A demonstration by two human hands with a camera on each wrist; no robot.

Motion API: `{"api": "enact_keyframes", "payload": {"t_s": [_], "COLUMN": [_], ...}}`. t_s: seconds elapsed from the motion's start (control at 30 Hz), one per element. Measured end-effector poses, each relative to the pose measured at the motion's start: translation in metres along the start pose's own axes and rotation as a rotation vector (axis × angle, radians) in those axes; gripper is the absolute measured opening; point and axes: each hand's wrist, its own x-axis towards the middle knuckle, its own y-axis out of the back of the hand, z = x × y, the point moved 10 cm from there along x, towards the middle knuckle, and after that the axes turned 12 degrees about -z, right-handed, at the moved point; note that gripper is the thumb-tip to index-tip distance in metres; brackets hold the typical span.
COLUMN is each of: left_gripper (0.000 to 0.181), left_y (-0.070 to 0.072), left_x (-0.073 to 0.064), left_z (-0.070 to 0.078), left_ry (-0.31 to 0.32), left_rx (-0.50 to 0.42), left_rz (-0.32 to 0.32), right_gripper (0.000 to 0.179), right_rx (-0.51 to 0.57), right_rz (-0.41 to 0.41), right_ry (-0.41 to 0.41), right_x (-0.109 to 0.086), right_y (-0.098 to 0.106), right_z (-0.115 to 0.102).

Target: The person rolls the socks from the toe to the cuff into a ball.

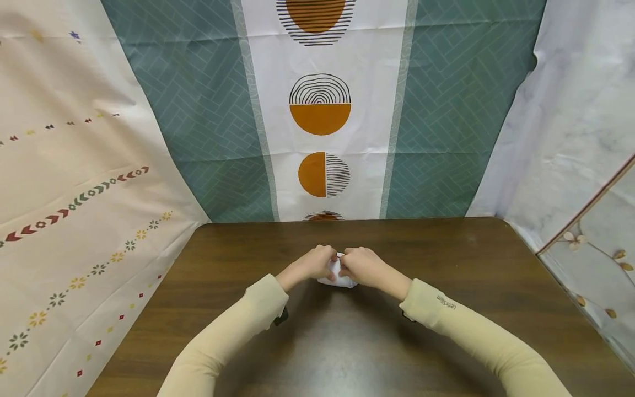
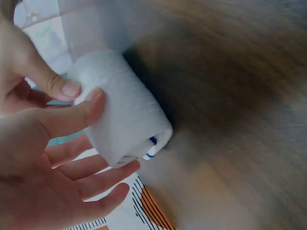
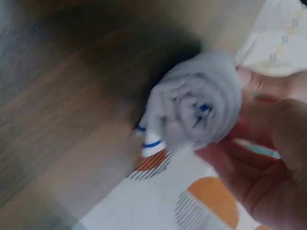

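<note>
A white cloth (image 1: 338, 280) with blue edging, wound into a thick roll, is between both hands over the far middle of the table. My left hand (image 1: 316, 263) grips its left end; in the left wrist view the thumb lies on the near side of the rolled cloth (image 2: 127, 108) and the fingers reach behind it. At the other end, my right hand (image 1: 366, 266) holds the roll between thumb and fingers. The right wrist view shows the spiral end of the cloth (image 3: 192, 108), with a loose blue-striped flap sticking out.
The dark wooden table (image 1: 248, 242) backs onto a hanging curtain (image 1: 208, 110) with green and white panels and orange circles. A cream patterned cloth (image 1: 74, 220) hangs on the left, and a white marbled sheet (image 1: 570, 138) on the right.
</note>
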Motion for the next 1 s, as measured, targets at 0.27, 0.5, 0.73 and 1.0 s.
{"api": "enact_keyframes", "payload": {"t_s": [0.27,0.5,0.73,1.0], "left_gripper": [0.026,0.006,0.058,0.062], "left_y": [-0.002,-0.014,-0.022,-0.017], "left_x": [0.007,0.013,0.013,0.020], "left_z": [-0.001,0.001,0.002,-0.001], "left_ry": [0.040,-0.031,-0.096,-0.006], "left_rx": [-0.013,0.014,0.051,0.085], "left_rz": [-0.075,-0.195,-0.183,-0.094], "right_gripper": [0.038,0.041,0.035,0.029], "right_rx": [-0.252,-0.213,-0.085,0.078], "right_rz": [-0.035,-0.083,-0.161,-0.225], "right_ry": [-0.059,-0.088,-0.028,-0.020], "right_x": [-0.002,0.009,0.020,0.030], "right_y": [-0.008,-0.018,-0.022,-0.025], "right_z": [-0.022,-0.007,0.008,0.029]}}
